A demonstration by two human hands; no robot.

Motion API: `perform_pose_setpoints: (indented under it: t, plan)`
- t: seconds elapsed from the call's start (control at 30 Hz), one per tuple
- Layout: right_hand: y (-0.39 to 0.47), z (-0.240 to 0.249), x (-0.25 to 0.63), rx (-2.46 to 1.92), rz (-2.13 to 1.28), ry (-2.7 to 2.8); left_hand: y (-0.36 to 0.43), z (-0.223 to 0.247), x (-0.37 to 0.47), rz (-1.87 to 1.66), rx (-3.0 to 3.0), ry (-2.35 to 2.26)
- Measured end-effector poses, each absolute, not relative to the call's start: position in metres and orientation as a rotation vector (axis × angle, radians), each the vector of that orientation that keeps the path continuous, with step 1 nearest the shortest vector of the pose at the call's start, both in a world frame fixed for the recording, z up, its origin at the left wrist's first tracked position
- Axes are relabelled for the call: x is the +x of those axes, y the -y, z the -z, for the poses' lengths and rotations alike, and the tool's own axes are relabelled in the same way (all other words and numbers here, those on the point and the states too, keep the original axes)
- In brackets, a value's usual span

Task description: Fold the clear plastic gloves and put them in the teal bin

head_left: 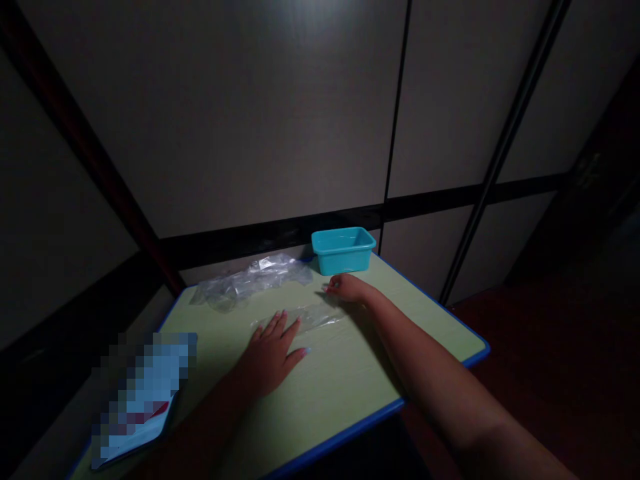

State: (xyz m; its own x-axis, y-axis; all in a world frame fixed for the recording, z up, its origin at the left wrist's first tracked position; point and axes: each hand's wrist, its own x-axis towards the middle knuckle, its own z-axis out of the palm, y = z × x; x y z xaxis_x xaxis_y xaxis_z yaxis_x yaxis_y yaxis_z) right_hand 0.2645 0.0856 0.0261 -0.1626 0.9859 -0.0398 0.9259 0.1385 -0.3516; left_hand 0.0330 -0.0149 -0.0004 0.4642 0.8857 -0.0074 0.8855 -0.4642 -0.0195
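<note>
A clear plastic bag (320, 317) lies flattened across the middle of the table. My left hand (273, 353) rests at its left end, palm down, with the fingers spread. Just above the bag's far edge, my right hand (347, 288) has its fingers curled together in a pinch. Whatever sits between those fingertips, if anything, is too small to make out. Behind my right hand stands a turquoise plastic basket (345, 261). A crumpled heap of clear plastic (250, 279) lies beyond my left hand.
The pale green table (330, 400) has a blue edge. A tablet-like flat object (150, 397), its face blurred out, lies at the left. Wardrobe panels (270, 133) rise behind the table. The room is dim, with a dark red floor at the right.
</note>
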Motion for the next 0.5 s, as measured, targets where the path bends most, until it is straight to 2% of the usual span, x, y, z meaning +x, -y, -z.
perform_pose_setpoints:
  t: [0.2, 0.5]
  plan:
    - [-0.085, -0.022, 0.275, -2.252, -0.052, 1.91, 0.016, -0.002, 0.034, -0.029, -2.681, 1.634]
    - [-0.092, -0.019, 0.273, -2.094, -0.156, 2.305, 0.018, -0.004, 0.034, -0.026, -2.69, 1.65]
